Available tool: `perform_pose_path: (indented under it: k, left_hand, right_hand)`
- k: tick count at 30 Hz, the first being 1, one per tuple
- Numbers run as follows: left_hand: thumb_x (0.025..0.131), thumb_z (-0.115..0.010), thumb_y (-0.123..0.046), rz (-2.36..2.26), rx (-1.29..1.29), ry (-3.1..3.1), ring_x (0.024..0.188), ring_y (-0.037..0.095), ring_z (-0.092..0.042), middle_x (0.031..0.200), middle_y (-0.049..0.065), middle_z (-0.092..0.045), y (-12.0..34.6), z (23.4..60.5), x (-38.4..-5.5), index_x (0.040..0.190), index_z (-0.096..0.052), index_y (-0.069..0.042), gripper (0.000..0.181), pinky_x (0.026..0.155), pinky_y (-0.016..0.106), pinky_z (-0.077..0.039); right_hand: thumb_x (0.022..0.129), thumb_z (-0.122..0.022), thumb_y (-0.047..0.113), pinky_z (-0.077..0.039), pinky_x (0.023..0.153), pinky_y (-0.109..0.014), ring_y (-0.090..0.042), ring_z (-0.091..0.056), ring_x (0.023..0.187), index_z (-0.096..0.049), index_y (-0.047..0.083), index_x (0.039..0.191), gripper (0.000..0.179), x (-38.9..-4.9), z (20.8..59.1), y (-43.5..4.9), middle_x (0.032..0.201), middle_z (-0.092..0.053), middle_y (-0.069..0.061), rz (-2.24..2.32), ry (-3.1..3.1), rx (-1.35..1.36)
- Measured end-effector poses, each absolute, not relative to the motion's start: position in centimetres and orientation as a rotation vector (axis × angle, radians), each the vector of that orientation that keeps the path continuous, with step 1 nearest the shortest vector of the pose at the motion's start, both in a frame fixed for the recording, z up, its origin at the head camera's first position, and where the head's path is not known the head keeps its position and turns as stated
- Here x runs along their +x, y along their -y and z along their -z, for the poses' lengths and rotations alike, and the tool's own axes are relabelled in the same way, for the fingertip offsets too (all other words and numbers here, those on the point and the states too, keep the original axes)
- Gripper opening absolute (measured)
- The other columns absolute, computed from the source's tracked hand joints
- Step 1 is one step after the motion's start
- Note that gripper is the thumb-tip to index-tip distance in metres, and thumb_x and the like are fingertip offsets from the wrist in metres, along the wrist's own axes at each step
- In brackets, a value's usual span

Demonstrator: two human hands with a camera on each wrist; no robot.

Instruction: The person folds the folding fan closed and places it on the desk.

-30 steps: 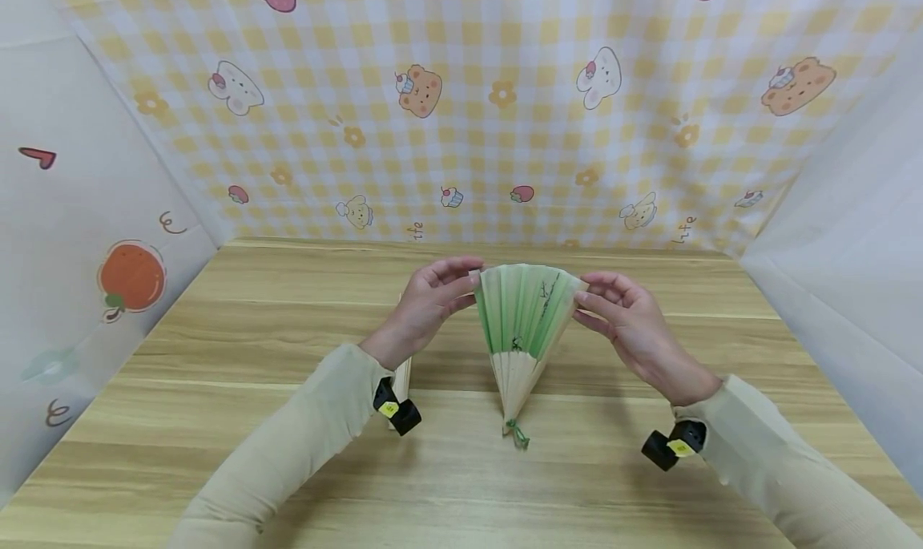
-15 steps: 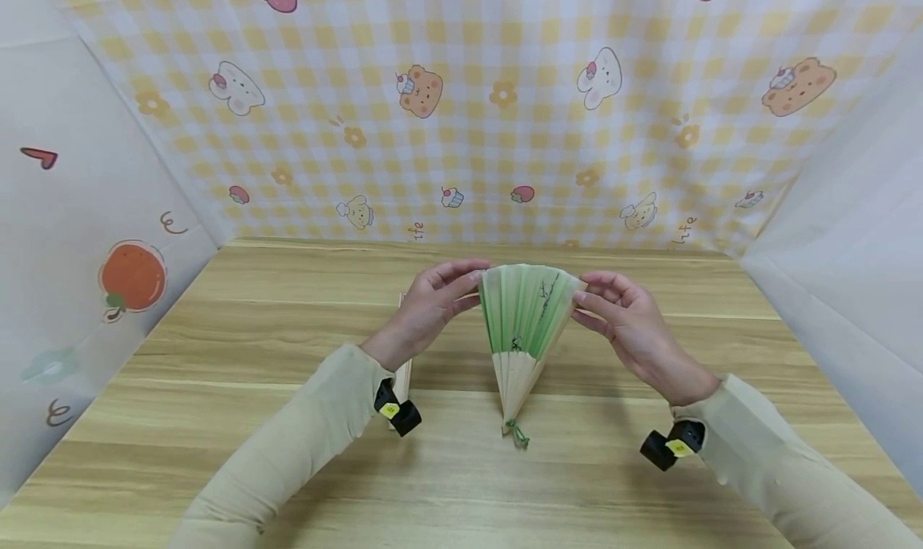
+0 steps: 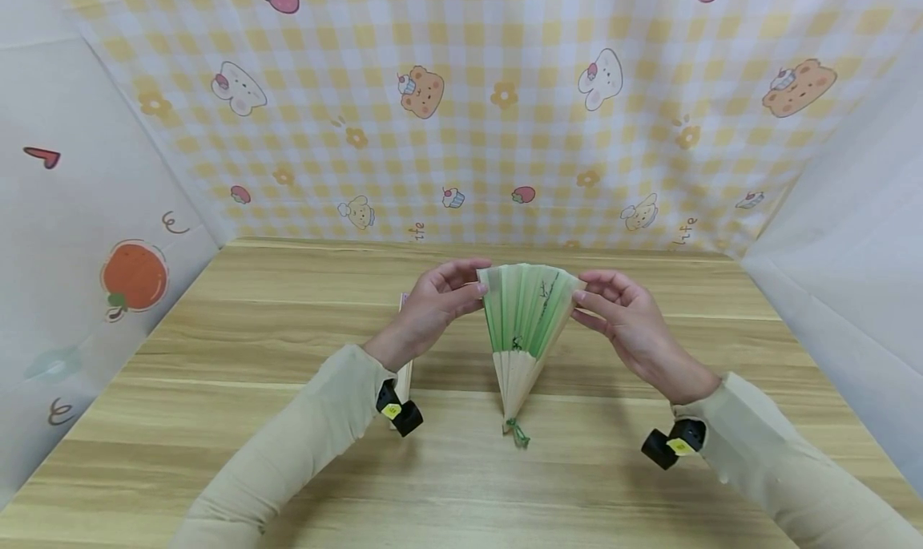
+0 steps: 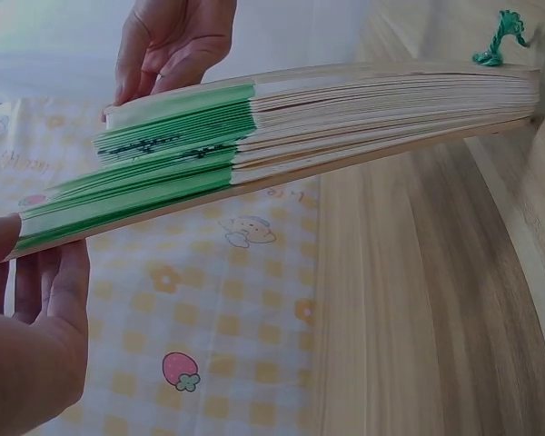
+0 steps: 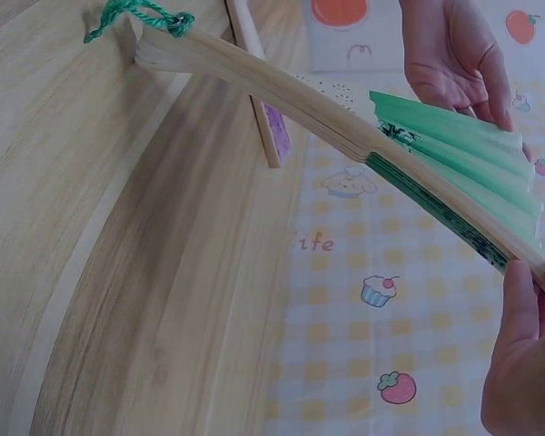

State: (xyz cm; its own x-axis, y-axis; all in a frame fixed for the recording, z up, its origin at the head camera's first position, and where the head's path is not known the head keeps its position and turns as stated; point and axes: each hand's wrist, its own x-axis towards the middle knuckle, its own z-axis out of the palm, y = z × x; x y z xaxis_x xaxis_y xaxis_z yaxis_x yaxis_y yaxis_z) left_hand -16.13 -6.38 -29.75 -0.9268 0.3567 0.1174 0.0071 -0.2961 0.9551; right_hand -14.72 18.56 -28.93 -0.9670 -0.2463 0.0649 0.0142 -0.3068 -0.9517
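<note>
A green folding fan (image 3: 521, 316) with pale wooden ribs stands partly spread between my hands in the head view. Its ribs meet low at a pivot near the table, where a green cord (image 3: 517, 433) is tied. My left hand (image 3: 440, 296) pinches the fan's upper left corner between thumb and fingers. At the opposite upper corner, my right hand (image 3: 620, 316) pinches the outer rib. Seen from the left wrist, many pleats (image 4: 163, 145) are still stacked close together; the right wrist view shows a few green folds (image 5: 463, 154) spread apart.
A second folded fan (image 5: 271, 127), with pale wood and a purple part, lies on the wooden table (image 3: 303, 453), partly hidden behind my left wrist in the head view. A yellow checked cloth (image 3: 461, 148) hangs along the table's back edge, with white cloth at both sides.
My left hand shifted slightly right, then its thumb moved a little over the fan's left corner. The fan's spread stays nearly the same, and my right hand is almost still.
</note>
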Motion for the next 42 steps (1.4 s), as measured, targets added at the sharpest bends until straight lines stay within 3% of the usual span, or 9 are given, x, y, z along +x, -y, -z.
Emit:
perform_pose_path:
  k: [14,23,34,42]
  left_hand:
    - [0.087,-0.049,0.004,-2.324,0.485,-1.687,0.09,0.015,-0.055,0.099,0.005,-0.057,5.6,29.2,-16.0,0.123,-0.041,0.01,0.038,0.086,0.033,-0.046]
    - [0.086,-0.051,0.005,-2.337,0.524,-1.649,0.093,0.016,-0.055,0.102,0.005,-0.058,5.2,29.2,-16.1,0.115,-0.052,0.003,0.029,0.086,0.035,-0.046]
    - [0.089,-0.049,-0.002,-2.278,0.544,-1.682,0.099,0.017,-0.053,0.111,0.008,-0.054,5.2,29.2,-16.0,0.12,-0.048,0.004,0.032,0.09,0.035,-0.043]
    - [0.087,-0.051,0.001,-2.249,0.569,-1.726,0.096,0.014,-0.053,0.107,0.005,-0.055,5.1,29.3,-16.0,0.121,-0.047,0.004,0.035,0.088,0.031,-0.045]
  right_hand:
    - [0.082,-0.058,-0.003,-0.05,0.077,-0.028,-0.011,-0.059,0.078,-0.054,0.006,0.099,0.02,-14.6,28.6,-18.0,0.085,-0.059,-0.001,2.399,-1.722,-0.295]
    - [0.083,-0.057,-0.003,-0.05,0.078,-0.028,-0.011,-0.06,0.079,-0.056,0.009,0.097,0.019,-14.5,28.6,-17.9,0.086,-0.06,0.0,2.382,-1.729,-0.311]
    - [0.083,-0.057,-0.002,-0.049,0.079,-0.028,-0.011,-0.059,0.08,-0.055,0.011,0.097,0.019,-14.5,28.6,-17.7,0.087,-0.059,0.0,2.363,-1.745,-0.306]
    - [0.083,-0.057,-0.001,-0.05,0.079,-0.028,-0.011,-0.059,0.08,-0.054,0.008,0.099,0.018,-14.6,28.5,-17.5,0.087,-0.059,0.0,2.36,-1.744,-0.311]
